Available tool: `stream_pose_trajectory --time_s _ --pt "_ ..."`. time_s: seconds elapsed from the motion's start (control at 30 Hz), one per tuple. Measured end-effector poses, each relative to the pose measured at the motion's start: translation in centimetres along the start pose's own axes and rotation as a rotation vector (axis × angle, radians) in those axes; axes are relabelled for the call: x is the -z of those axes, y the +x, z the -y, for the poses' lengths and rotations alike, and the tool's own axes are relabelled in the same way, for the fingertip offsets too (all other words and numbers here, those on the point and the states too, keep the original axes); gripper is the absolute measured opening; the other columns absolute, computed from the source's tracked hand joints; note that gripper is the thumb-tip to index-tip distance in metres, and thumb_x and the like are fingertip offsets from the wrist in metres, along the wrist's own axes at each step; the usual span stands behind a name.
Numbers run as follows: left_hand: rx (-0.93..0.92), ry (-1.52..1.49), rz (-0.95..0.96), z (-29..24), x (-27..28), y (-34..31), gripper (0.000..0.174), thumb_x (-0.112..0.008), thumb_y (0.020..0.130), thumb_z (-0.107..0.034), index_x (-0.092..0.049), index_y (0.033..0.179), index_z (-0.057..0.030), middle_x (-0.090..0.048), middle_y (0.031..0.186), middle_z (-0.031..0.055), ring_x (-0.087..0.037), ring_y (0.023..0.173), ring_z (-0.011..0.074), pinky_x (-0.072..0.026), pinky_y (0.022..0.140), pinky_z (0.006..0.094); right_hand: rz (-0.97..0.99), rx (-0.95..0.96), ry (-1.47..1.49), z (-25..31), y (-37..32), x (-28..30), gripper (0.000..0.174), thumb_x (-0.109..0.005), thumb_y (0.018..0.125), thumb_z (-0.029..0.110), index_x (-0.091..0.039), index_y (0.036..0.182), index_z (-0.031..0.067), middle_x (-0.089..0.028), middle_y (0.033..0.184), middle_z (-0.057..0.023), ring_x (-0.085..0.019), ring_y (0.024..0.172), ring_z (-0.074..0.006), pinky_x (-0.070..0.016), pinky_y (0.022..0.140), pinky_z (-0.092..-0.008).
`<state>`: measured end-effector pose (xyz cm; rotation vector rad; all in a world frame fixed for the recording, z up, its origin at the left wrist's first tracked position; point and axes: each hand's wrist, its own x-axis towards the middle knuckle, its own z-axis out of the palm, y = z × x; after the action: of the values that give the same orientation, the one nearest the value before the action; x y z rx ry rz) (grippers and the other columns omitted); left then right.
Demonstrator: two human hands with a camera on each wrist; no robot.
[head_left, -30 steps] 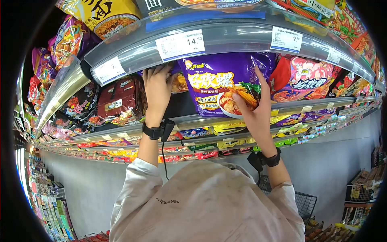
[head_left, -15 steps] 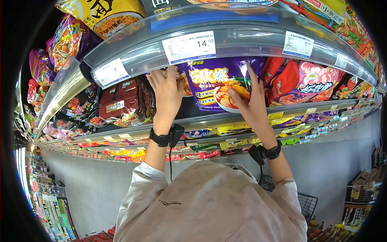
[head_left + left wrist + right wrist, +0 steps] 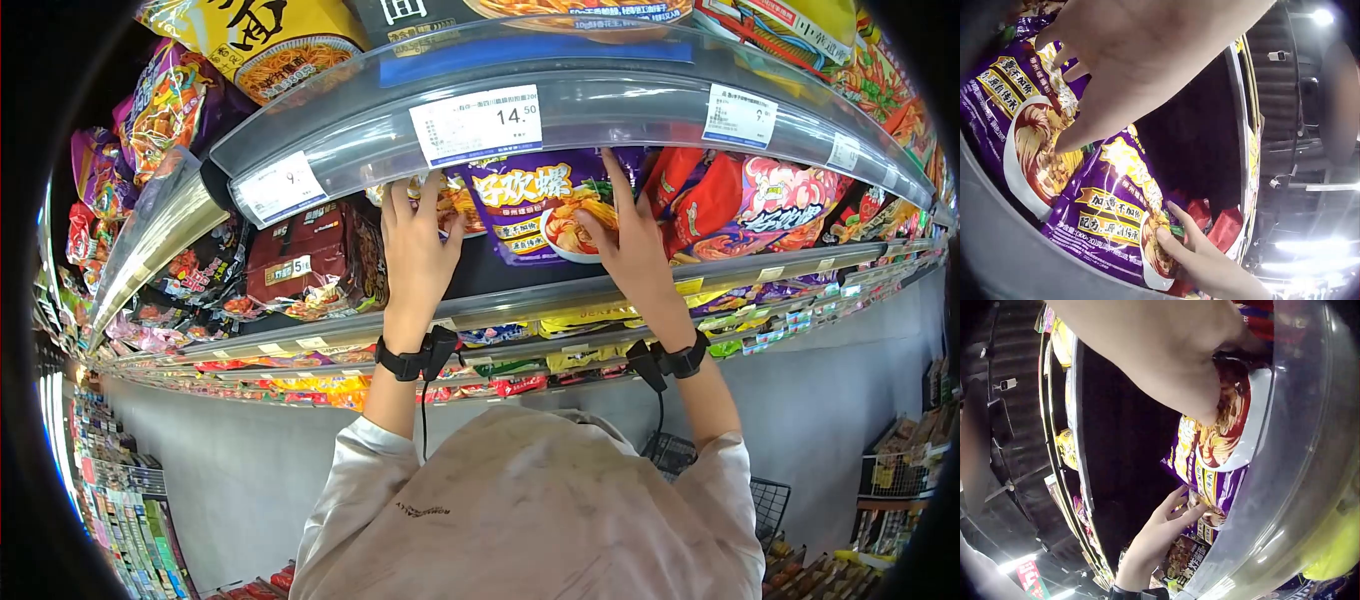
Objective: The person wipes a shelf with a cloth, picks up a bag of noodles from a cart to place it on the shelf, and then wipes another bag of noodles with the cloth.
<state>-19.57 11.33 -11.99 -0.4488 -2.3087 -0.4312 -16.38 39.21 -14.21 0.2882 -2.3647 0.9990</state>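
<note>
head view: left hand [image 3: 420, 245] and right hand [image 3: 634, 240] touch two purple packs [image 3: 520, 205].

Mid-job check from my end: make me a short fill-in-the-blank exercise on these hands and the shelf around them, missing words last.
1. The person's right hand touches a glossy purple plastic bag whose printed noodle bowl is ____.
2. The largest white rectangular price label in the head view reads ____.
3. In the head view, the dark-brown plastic multipack lies to the ____ of the left hand.
4. Both wrist straps are coloured ____.

Missing words: white; 14.50; left; black.
</note>
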Motion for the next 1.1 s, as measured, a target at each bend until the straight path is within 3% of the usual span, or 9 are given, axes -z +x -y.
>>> stream_pose_trajectory --time_s 0.07,0.17,0.33,0.43,0.57,0.67,0.73,0.77,1.1 --pt "0.031 -0.018 0.041 0.6 -0.4 -0.4 0.071 -0.082 0.085 -0.016 -0.052 0.148 -0.0092 -0.045 0.146 0.0252 -0.039 0.143 0.0503 -0.0394 0.114 0.0584 -0.197 0.162 -0.083 -0.8 0.3 -0.4 0.081 -0.069 0.101 0.032 -0.024 0.167 0.0277 -0.058 0.101 -0.0350 -0.065 0.087 -0.0557 -0.0526 0.077 -0.0567" --pt "0.083 0.064 0.141 0.7 -0.3 -0.7 0.079 -0.079 0.091 -0.025 -0.042 0.159 -0.0147 -0.031 0.167 0.0253 -0.027 0.153 0.0517 -0.0329 0.121 0.0578 -0.159 0.059 -0.160 -1.3 0.1 -0.2 0.082 -0.067 0.102 0.035 -0.020 0.168 0.0296 -0.057 0.101 -0.0344 -0.064 0.088 -0.0563 -0.0524 0.078 -0.0576" --pt "0.078 0.068 0.143 1.0 -0.6 -0.5 0.077 -0.077 0.092 -0.028 -0.042 0.159 -0.0153 -0.031 0.166 0.0254 -0.027 0.152 0.0524 -0.0328 0.121 0.0584 -0.054 -0.032 -0.242 0.2 -0.9 1.7 0.082 -0.069 0.100 0.037 -0.022 0.168 0.0343 -0.061 0.088 -0.0276 -0.068 0.076 -0.0466 -0.0536 0.064 -0.0543" --pt "0.088 0.070 0.150 0.9 -0.3 -0.5 0.075 -0.076 0.093 -0.029 -0.043 0.159 -0.0152 -0.031 0.166 0.0255 -0.027 0.153 0.0525 -0.0327 0.121 0.0584 0.031 -0.086 -0.344 1.3 -2.1 3.1 0.081 -0.070 0.100 0.033 -0.024 0.167 0.0327 -0.065 0.077 -0.0191 -0.070 0.074 -0.0417 -0.0528 0.066 -0.0534" --pt "0.085 0.057 0.158 0.9 -0.1 -0.6 0.073 -0.075 0.094 -0.028 -0.043 0.158 -0.0149 -0.030 0.166 0.0260 -0.027 0.153 0.0530 -0.0329 0.121 0.0583 0.029 -0.083 -0.436 2.3 -3.0 4.0 0.082 -0.072 0.098 0.026 -0.027 0.166 0.0337 -0.065 0.072 -0.0160 -0.070 0.071 -0.0406 -0.0513 0.063 -0.0534" --pt "0.095 0.046 0.161 0.7 0.0 -0.6 0.073 -0.075 0.094 -0.028 -0.043 0.158 -0.0152 -0.030 0.166 0.0264 -0.026 0.153 0.0534 -0.0333 0.121 0.0581 0.093 -0.122 -0.383 3.2 -2.9 4.0 0.083 -0.073 0.096 0.018 -0.030 0.165 0.0342 -0.063 0.078 -0.0156 -0.069 0.075 -0.0389 -0.0523 0.066 -0.0519" --pt "0.094 0.049 0.160 0.8 0.0 -0.7 0.073 -0.075 0.094 -0.028 -0.043 0.159 -0.0154 -0.030 0.166 0.0263 -0.026 0.153 0.0536 -0.0335 0.121 0.0580 0.030 0.173 -0.361 3.4 -2.5 3.2 0.083 -0.070 0.094 0.010 -0.033 0.165 0.0335 -0.060 0.085 -0.0179 -0.066 0.080 -0.0390 -0.0562 0.071 -0.0495" --pt "0.093 0.051 0.163 0.9 -0.1 -0.7 0.074 -0.075 0.094 -0.028 -0.043 0.159 -0.0157 -0.030 0.167 0.0262 -0.026 0.153 0.0537 -0.0337 0.121 0.0579 0.079 0.168 -0.342 3.6 -2.5 2.7 0.083 -0.069 0.093 0.008 -0.034 0.164 0.0330 -0.057 0.093 -0.0176 -0.063 0.086 -0.0386 -0.0561 0.078 -0.0481" --pt "0.085 0.047 0.161 1.0 0.4 -1.2 0.073 -0.075 0.094 -0.027 -0.044 0.159 -0.0161 -0.029 0.168 0.0242 -0.026 0.153 0.0530 -0.0340 0.121 0.0580 0.099 0.164 -0.450 1.2 0.9 -0.4 0.086 -0.062 0.090 -0.003 -0.035 0.164 0.0326 -0.054 0.110 -0.0194 -0.061 0.100 -0.0392 -0.0565 0.082 -0.0489"
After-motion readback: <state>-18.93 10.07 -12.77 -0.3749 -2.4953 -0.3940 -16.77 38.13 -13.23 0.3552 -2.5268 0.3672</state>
